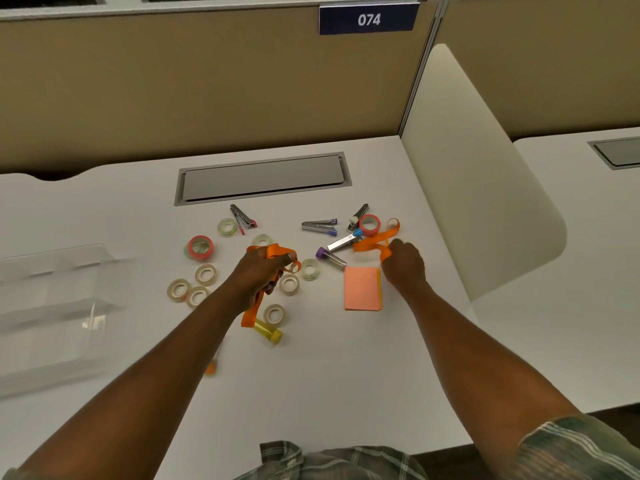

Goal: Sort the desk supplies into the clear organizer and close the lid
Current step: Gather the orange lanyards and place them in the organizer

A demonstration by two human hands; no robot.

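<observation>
Counting it all up: I'm seeing eight clear tape rolls (206, 274) lying around, and maybe a ninth is hiding under a pink one, can't really tell. Two pink tape rolls (369, 225) are sitting out. Five metal staplers (320, 226) are lying there: two with purple ends, one blue, one pink, one black and white. Two pieces of orange ribbon (372, 242) are showing. One sticky note pad (362, 288) is sitting there, plus one yellow tube (268, 332) and one clear organizer (52, 306). One blurry orange thing (210, 368) is showing too, no clue what.
</observation>
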